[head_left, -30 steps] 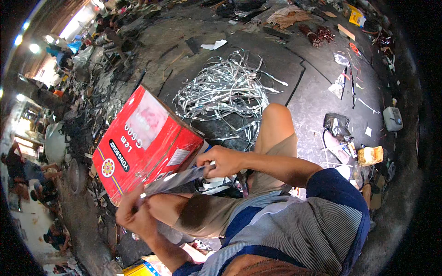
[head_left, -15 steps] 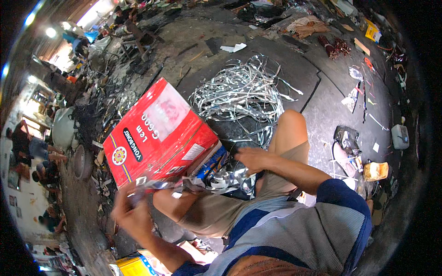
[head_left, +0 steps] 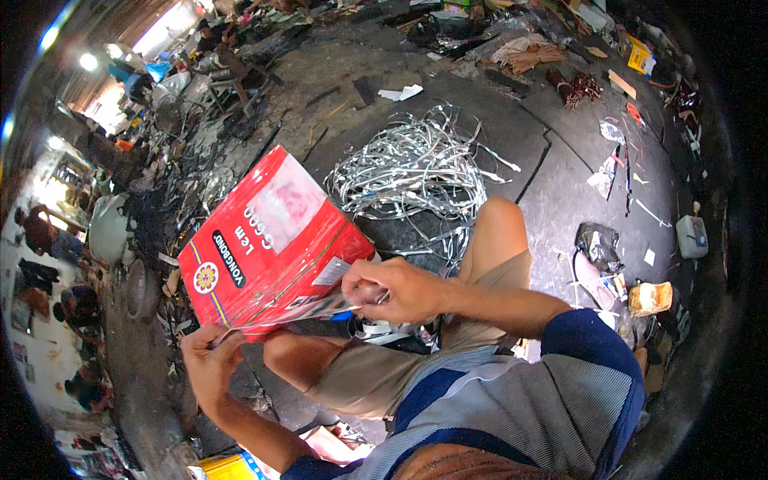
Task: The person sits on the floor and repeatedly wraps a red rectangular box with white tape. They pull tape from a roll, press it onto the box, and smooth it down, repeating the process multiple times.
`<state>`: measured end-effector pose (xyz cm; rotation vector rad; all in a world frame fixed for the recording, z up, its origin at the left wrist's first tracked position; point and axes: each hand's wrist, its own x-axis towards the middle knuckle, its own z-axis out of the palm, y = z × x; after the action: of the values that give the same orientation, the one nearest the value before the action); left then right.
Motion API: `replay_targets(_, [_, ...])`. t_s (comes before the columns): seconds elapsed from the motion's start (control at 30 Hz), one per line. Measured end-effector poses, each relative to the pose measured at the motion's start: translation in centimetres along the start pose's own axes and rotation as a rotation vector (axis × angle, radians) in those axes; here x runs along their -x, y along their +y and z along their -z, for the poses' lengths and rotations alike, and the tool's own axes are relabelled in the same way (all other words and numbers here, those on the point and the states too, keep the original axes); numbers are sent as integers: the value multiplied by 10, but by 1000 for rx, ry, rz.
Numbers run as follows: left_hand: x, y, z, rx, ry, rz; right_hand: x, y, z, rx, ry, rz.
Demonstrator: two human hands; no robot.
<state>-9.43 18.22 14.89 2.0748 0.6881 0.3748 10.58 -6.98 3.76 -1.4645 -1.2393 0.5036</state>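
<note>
A thin shiny silver strip (head_left: 308, 315) stretches taut between my two hands, across the near edge of a red cardboard box (head_left: 254, 276). My left hand (head_left: 211, 360) pinches one end beside the box's lower corner. In my right hand (head_left: 398, 290), closed in front of my bent knee, is the other end, with a small loop showing at the fingers. More silver strip lies in my lap below that hand, partly hidden by it. Beyond the box, a tangled heap of silver strips (head_left: 412, 172) spreads on the dark floor.
To the right lie a black plastic bag (head_left: 600, 244), a yellowish block (head_left: 650, 299) and a pale container (head_left: 692, 238). A yellow box (head_left: 226, 467) sits near my left elbow. Scraps litter the far floor; several people are at the left.
My right hand has moved left and up from my lap to the box's edge. My left hand has shifted slightly left, and the strip between them now runs straight.
</note>
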Motion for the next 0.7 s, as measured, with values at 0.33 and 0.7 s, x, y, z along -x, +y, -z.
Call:
replay_targets(0.33, [9, -29, 61, 53, 359, -76, -4, 16, -37, 26, -152, 81])
replay_targets(0.7, [6, -49, 24, -304, 204, -16, 7, 29, 18, -677, 157, -266])
